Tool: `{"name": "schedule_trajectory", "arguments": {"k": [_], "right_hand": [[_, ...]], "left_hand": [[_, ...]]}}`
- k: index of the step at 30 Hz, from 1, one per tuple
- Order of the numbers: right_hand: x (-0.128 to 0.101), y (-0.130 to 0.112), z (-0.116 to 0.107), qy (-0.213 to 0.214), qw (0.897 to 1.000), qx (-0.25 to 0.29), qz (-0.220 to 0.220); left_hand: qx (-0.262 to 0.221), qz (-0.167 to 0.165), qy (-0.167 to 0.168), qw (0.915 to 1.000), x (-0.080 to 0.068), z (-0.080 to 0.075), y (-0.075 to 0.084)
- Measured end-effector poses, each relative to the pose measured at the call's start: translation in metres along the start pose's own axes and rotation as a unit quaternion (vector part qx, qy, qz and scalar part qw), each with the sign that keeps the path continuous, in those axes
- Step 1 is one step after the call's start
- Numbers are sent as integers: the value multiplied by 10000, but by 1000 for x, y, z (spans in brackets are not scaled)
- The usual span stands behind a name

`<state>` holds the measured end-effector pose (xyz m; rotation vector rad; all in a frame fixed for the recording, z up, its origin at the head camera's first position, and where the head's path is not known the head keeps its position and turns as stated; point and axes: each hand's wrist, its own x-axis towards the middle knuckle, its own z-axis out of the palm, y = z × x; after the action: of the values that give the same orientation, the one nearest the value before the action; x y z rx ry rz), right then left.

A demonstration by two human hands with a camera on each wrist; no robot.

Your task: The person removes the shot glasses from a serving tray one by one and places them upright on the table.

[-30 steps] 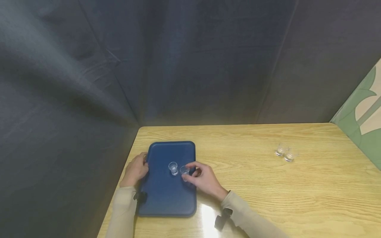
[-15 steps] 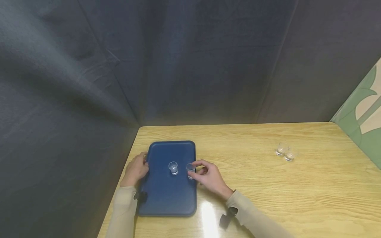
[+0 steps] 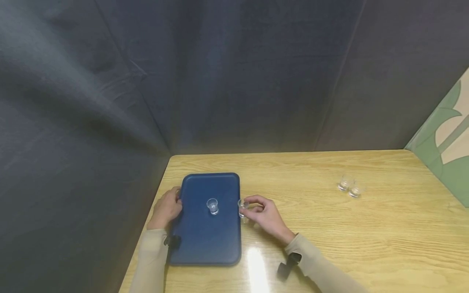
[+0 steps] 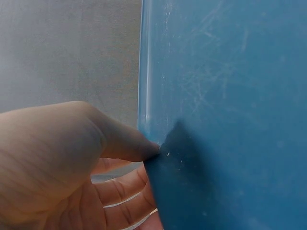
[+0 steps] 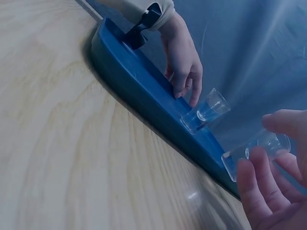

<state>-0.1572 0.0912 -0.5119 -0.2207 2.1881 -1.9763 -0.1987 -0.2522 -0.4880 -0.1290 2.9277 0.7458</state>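
A blue tray (image 3: 205, 240) lies on the table with one clear shot glass (image 3: 212, 206) upright near its middle. My left hand (image 3: 166, 209) holds the tray's left edge; in the left wrist view the thumb (image 4: 127, 143) lies on the rim and the other fingers are partly hidden behind the edge. A second clear shot glass (image 3: 242, 208) is pinched between thumb and fingers of my right hand (image 3: 267, 215), at the tray's right edge. The right wrist view shows this held glass (image 5: 254, 148) close to the tray's rim.
Two more clear shot glasses (image 3: 349, 187) stand close together on the wooden table (image 3: 329, 228) to the right. Dark curtains (image 3: 249, 81) rise behind the table and along its left side. A green and beige patterned panel (image 3: 448, 154) borders the right.
My right hand has carried the held shot glass rightward from beside the other glass to the tray's right edge. The left hand and the tray have stayed in place.
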Motion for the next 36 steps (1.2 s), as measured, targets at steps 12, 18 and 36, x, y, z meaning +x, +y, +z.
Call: {"name": "schedule_trajectory", "arguments": {"k": [12,18,36], "right_hand": [[-5,-2,-13,145,9996,154,200],[-9,-2,-22,273,9990,192,311],[-22,1,-76,785,9959,385,213]], "left_hand": [[-23,-92,-34,9999,0,-1,0],[-37,-130,-78,9999,2,-2,1],[-82,-44,-34,10000,1,0,-2]]}}
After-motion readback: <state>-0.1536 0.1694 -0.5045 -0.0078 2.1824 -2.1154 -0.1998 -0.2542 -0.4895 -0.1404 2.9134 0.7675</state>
